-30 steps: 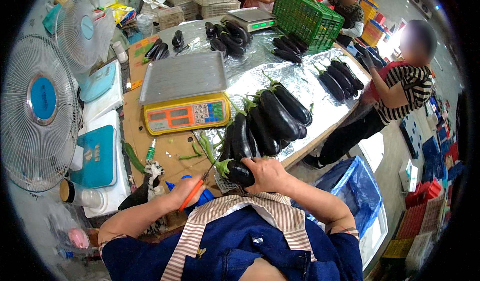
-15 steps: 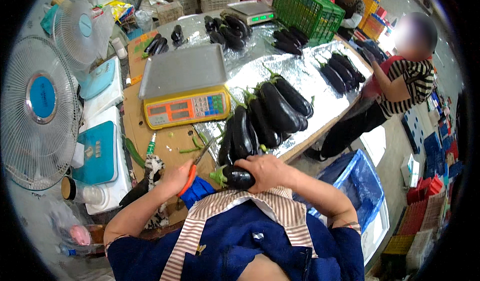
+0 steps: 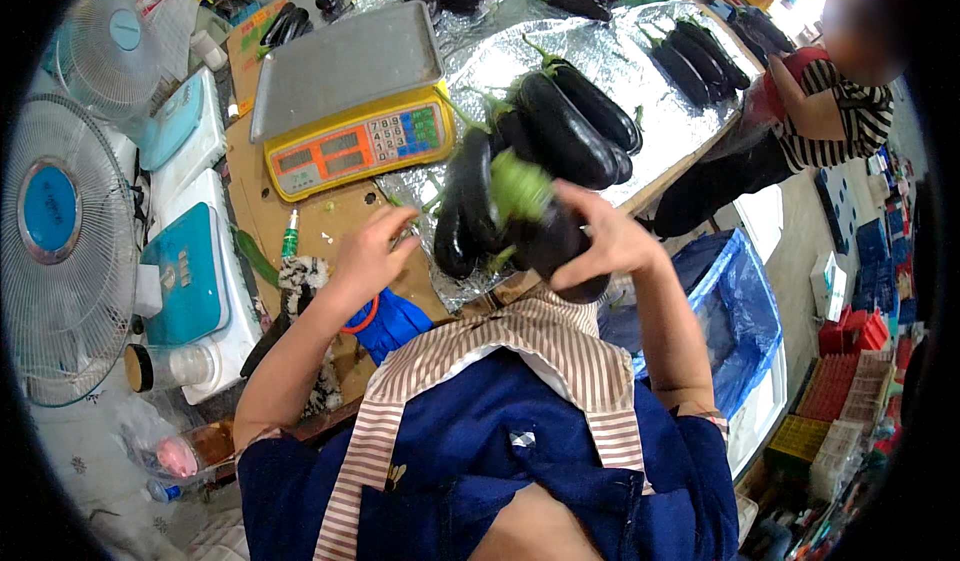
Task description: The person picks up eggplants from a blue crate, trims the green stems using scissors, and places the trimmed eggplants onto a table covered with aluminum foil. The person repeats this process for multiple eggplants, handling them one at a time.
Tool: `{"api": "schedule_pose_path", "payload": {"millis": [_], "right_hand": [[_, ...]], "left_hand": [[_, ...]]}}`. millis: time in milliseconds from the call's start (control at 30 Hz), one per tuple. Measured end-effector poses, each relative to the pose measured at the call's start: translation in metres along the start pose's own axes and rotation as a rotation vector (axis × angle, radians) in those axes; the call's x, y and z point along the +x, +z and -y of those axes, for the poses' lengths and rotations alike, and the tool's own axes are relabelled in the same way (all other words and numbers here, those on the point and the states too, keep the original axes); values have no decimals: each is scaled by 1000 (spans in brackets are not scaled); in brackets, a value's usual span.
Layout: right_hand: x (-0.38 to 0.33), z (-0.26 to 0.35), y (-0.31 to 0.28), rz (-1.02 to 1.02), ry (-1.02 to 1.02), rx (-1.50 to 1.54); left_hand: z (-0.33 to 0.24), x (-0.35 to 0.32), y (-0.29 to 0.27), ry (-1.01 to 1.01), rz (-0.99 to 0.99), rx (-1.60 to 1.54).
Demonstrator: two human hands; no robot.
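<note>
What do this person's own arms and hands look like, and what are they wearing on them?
Both forearms are bare, with no gloves on the left hand or the right hand. No rings, watch or bracelet can be made out. Short dark blue sleeves end above the elbows, each edged with a striped cuff. A brown-and-white striped apron strap runs over the blue top.

Even, bright daylight fills the head view, strongest at the upper right, where the floor washes out pale. The crinkled foil sheet over the table throws white glare, and the eggplants carry glossy highlights. Shadows are soft and short. Fisheye distortion bends the table edges, a black vignette rings the frame, and a person's face at upper right is blurred.
</note>
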State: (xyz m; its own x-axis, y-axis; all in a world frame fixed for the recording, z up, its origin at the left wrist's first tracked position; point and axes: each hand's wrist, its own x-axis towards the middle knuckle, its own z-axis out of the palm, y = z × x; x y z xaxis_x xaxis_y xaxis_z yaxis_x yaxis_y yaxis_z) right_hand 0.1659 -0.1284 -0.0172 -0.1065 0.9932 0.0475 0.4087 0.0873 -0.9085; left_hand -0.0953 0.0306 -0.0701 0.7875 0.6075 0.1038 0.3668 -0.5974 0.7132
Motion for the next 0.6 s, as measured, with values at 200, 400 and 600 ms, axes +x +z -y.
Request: {"api": "schedule_pose_path", "payload": {"millis": [200, 400, 600], "right_hand": [[-22, -17, -24, -477, 160, 761], [-31, -55, -5, -497, 120, 1171], [1, -36, 8, -501, 56, 1485]], "left_hand": [[-46, 47, 50, 477, -31, 85], [-68, 52, 80, 513, 27, -152], [-72, 41, 74, -59, 374, -1046]]}}
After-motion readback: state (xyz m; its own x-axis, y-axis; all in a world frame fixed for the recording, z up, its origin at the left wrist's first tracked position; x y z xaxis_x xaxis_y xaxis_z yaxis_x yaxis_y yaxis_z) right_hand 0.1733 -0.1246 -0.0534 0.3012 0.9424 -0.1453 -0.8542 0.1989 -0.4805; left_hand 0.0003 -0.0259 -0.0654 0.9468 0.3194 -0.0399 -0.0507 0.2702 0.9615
